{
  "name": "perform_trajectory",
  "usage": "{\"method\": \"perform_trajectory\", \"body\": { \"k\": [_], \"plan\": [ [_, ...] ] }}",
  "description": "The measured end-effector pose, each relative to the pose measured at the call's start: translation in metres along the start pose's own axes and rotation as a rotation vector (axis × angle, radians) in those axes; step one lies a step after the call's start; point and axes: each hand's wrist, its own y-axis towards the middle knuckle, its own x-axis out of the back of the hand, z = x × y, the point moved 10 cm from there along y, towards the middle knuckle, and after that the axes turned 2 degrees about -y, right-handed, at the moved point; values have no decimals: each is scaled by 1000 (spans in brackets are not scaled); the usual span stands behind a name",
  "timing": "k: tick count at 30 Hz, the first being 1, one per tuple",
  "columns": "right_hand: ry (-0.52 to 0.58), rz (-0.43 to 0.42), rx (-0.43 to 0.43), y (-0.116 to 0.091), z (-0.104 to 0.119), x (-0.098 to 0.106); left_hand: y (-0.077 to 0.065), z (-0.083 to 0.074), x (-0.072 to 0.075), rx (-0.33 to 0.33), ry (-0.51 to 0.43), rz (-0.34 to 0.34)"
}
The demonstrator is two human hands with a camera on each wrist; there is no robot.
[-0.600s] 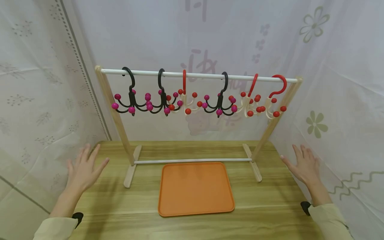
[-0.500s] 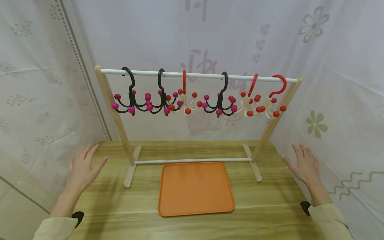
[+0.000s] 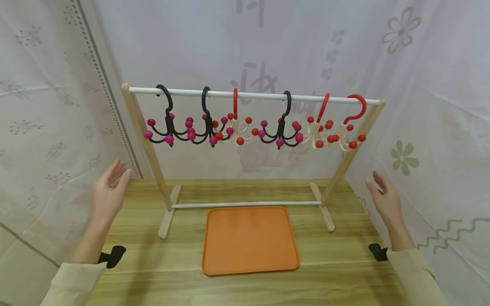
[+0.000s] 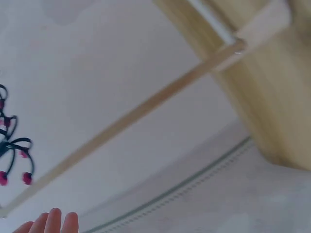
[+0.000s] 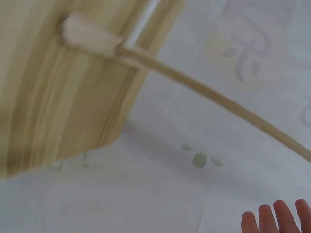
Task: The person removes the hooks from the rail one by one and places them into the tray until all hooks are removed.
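My left hand [image 3: 108, 193] is raised beside the rack's left post, empty, with fingers loosely bent. On the other side my right hand [image 3: 386, 199] is up beyond the right post, also empty. Between them a wooden rack carries a white top rail [image 3: 260, 96]. Three black claw hangers with magenta balls hang from it: a leftmost black hanger [image 3: 169, 125], a second black hanger [image 3: 208, 124] and a third black hanger [image 3: 281, 126]. Among and beyond them are three cream ones with red hooks: a middle hanger [image 3: 235, 125], another red-hooked hanger [image 3: 315, 127] and the rightmost hanger [image 3: 343, 132].
An orange tray [image 3: 250, 242] lies on the wood-grain table [image 3: 183, 280], in front of the lower white rod [image 3: 245, 204]. The rack's left foot [image 3: 167, 219] and right foot [image 3: 325, 214] flank the tray. A patterned white curtain [image 3: 432, 106] encloses the back and sides.
Both hands have risen and turned inward, fingers now bent closer together instead of spread. The hangers, rack and tray stay where they were.
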Motion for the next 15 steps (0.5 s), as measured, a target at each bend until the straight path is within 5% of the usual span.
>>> {"method": "perform_trajectory", "body": {
  "k": [10, 15],
  "plan": [
    [379, -19, -185, 20, -14, -21, 35, -57, -22, -57, -93, 27],
    [377, -24, -214, 28, -18, -28, 49, -77, -29, -80, -102, 38]
  ]
}}
